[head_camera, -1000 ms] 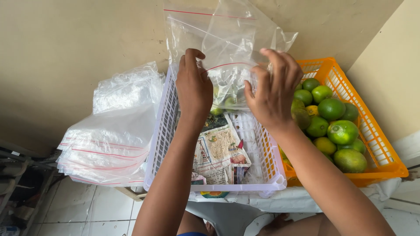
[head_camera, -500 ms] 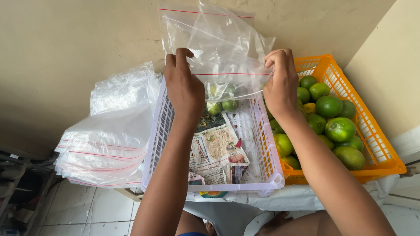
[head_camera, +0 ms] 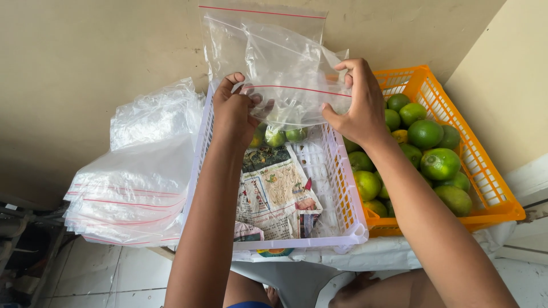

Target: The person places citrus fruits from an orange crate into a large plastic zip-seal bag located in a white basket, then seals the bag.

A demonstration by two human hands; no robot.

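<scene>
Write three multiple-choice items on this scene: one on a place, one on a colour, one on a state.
1. Where does the pile of spare plastic bags lie?
A. left of the white basket
B. inside the orange crate
C. on the floor

2. What colour is the crate holding most limes?
A. blue
B. orange
C. black

3. How is the clear bag held?
A. by the left hand and right hand
B. by one hand
C. lying unheld

Answers: 1 A, the pile sits beside the basket's left wall. 2 B, the walls are orange. 3 A, each hand grips it.

I see a clear zip-top plastic bag (head_camera: 279, 68) with red seal lines, crumpled, held upright above the white basket (head_camera: 337, 188).
</scene>
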